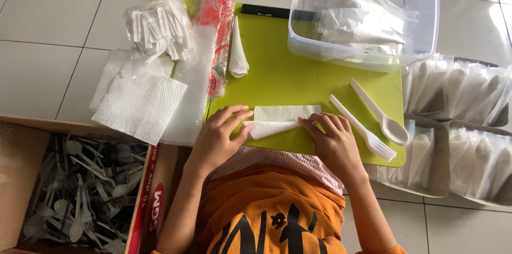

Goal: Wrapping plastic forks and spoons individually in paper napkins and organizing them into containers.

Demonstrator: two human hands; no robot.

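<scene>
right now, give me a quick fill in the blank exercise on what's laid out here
1. Both hands fold a white ____ on the green board.
2. The plastic spoon lies beside a plastic ____.
3. The clear tub sits on the board's far ____ corner.

Missing words: napkin; fork; right

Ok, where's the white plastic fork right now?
In the head view, the white plastic fork lies on the green mat, just right of the right hand, beside the white spoon.
</scene>
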